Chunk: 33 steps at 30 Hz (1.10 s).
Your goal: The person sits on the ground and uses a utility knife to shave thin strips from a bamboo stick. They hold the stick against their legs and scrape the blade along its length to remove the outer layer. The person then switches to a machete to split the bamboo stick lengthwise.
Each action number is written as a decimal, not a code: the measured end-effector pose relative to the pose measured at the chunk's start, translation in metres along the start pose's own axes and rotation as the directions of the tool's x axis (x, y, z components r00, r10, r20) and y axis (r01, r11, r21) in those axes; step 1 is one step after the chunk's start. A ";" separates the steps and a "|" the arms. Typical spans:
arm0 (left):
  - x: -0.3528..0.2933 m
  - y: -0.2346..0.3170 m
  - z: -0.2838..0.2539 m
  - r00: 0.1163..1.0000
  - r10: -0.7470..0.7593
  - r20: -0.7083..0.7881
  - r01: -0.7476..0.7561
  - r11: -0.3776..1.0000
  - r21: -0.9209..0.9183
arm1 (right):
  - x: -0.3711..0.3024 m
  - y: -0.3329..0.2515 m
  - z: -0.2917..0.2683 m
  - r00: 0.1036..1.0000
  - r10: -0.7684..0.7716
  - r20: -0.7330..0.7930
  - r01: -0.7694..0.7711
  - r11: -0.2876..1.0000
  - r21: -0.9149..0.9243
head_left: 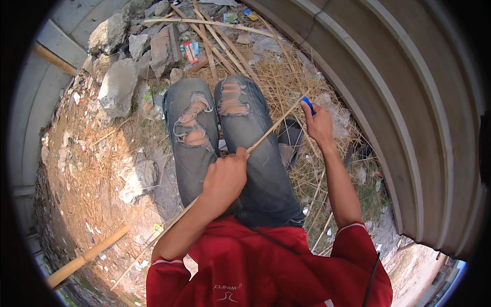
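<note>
My left hand [225, 176] is closed around a long, thin bamboo strip [275, 125] above my thighs. The strip slants from the lower left, under my left forearm, up to the right across my knee. At its upper end my right hand [320, 123] grips a small tool with a blue handle [308, 105], thumb pressed along it. The tool meets or nearly meets the strip's tip; its working edge is too small to make out. Beneath lie my legs in torn grey jeans [192, 163].
Bamboo poles [217, 43] and pale shavings [276, 66] cover the ground ahead. Broken concrete chunks [117, 87] are piled at the far left. A corrugated metal wall [378, 102] rises close on the right. A thick bamboo pole [89, 255] sticks in from the lower left.
</note>
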<state>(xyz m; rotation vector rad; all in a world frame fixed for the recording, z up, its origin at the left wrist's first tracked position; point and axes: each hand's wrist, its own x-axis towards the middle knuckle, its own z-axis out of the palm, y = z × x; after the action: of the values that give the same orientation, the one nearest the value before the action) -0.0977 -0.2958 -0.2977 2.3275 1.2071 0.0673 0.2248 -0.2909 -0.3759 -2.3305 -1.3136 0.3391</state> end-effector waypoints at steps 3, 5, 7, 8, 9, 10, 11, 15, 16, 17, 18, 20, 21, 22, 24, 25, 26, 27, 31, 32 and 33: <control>0.000 -0.002 0.001 1.000 -0.016 -0.014 0.017 1.000 0.021 | 0.012 0.003 0.006 0.999 0.026 -0.047 -0.027 0.999 -0.017; -0.006 -0.002 -0.003 1.000 -0.028 0.009 0.027 0.999 0.032 | 0.030 0.039 0.018 0.986 0.091 -0.136 -0.097 0.994 -0.039; -0.034 -0.012 -0.027 0.994 -0.091 0.063 0.090 0.996 0.023 | 0.054 0.163 -0.014 0.873 0.368 -0.319 -0.346 0.930 0.124; -0.044 -0.023 -0.034 0.988 -0.127 0.090 0.125 0.992 0.023 | 0.043 0.209 -0.028 0.879 0.292 -0.377 -0.295 0.954 0.052; -0.042 -0.031 -0.034 0.990 -0.128 0.066 0.131 0.991 -0.041 | 0.038 0.233 -0.036 0.881 0.199 -0.429 -0.232 0.972 -0.025; -0.046 -0.037 -0.030 0.987 -0.144 0.065 0.150 0.983 -0.103 | 0.036 0.229 -0.038 0.887 0.236 -0.396 -0.249 0.968 0.019; -0.056 -0.037 -0.024 0.982 -0.171 0.083 0.182 0.970 -0.164 | 0.028 0.214 -0.045 0.895 0.281 -0.346 -0.279 0.959 0.056; -0.019 -0.016 -0.008 0.994 -0.083 0.065 0.099 0.951 -0.293 | 0.012 0.143 -0.069 0.951 0.257 -0.172 -0.215 0.949 0.232; -0.008 -0.011 -0.006 0.997 -0.043 0.067 0.060 0.958 -0.281 | 0.005 0.129 -0.068 0.968 0.207 -0.144 -0.154 0.938 0.312; 0.000 -0.005 -0.003 0.998 -0.004 0.066 0.021 0.963 -0.269 | -0.001 0.112 -0.065 0.981 0.148 -0.123 -0.088 0.915 0.393; 0.007 -0.001 0.001 0.999 0.011 0.041 0.000 0.961 -0.277 | -0.014 0.077 -0.065 0.993 0.077 -0.088 -0.036 0.918 0.395; 0.020 0.005 0.004 0.994 -0.029 0.102 0.053 0.970 -0.238 | -0.041 0.022 -0.062 0.998 -0.067 0.008 0.060 0.934 0.352; 0.025 0.007 0.005 0.990 -0.051 0.131 0.079 0.973 -0.215 | -0.053 0.003 -0.060 0.988 -0.133 0.083 0.099 0.938 0.331; 0.028 0.009 0.007 0.992 -0.056 0.111 0.077 0.979 -0.190 | -0.063 -0.016 -0.058 0.967 -0.198 0.161 0.140 0.939 0.315; 0.026 0.012 0.010 0.995 -0.068 0.078 0.079 0.986 -0.144 | -0.079 -0.043 -0.055 0.903 -0.216 0.371 0.090 0.940 0.329; 0.027 0.015 0.009 0.995 -0.062 0.073 0.072 0.988 -0.134 | -0.086 -0.047 -0.044 0.899 -0.299 0.320 0.192 0.926 0.326; 0.027 0.017 0.009 0.996 -0.058 0.066 0.066 0.990 -0.122 | -0.092 -0.049 -0.032 0.885 -0.382 0.268 0.293 0.902 0.318; 0.027 0.020 0.008 0.997 -0.056 0.057 0.062 0.992 -0.110 | -0.098 -0.056 -0.027 0.882 -0.362 0.302 0.279 0.917 0.284; 0.023 0.023 0.006 0.992 -0.099 0.078 0.102 0.994 -0.030 | -0.096 -0.055 -0.016 0.908 -0.276 0.315 0.225 0.956 0.190; 0.020 0.022 0.007 0.990 -0.119 0.079 0.121 0.993 -0.018 | -0.083 -0.048 -0.021 0.916 -0.232 0.327 0.185 0.968 0.169; 0.019 0.022 0.006 0.988 -0.132 0.083 0.133 0.991 -0.007 | -0.076 -0.043 -0.027 0.925 -0.179 0.336 0.138 0.980 0.143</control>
<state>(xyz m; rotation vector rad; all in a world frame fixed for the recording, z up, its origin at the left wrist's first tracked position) -0.0684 -0.2943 -0.2961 2.2103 1.3118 -0.0668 0.1649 -0.3433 -0.3320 -2.1128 -1.5876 0.7821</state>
